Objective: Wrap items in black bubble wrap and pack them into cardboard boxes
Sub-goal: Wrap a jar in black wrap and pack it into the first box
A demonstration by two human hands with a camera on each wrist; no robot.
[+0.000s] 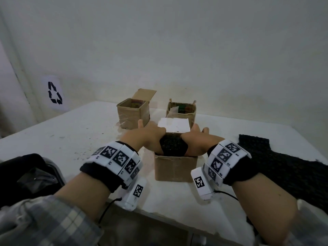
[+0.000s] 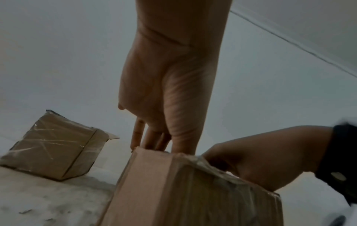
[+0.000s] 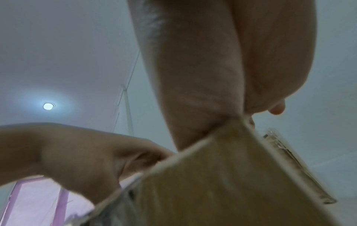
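A small open cardboard box [image 1: 175,168] [image 2: 183,191] [image 3: 222,183] stands on the white table near its front edge. A bundle wrapped in black bubble wrap [image 1: 173,145] sits in the box's mouth. My left hand [image 1: 149,135] [image 2: 154,137] is at the bundle's left side, fingers straight and reaching the box rim, thumb laid over the bundle. My right hand [image 1: 198,139] [image 3: 212,91] mirrors it on the right, with its fingers stretched forward. A white flap [image 1: 174,127] stands up behind the bundle. What is inside the wrap is hidden.
Two more open cardboard boxes stand at the back, the left box [image 1: 133,112] [image 2: 52,148] and the right box [image 1: 182,110]. A loose sheet of black bubble wrap [image 1: 276,162] lies to the right. A dark bag [image 1: 26,174] sits at the near left.
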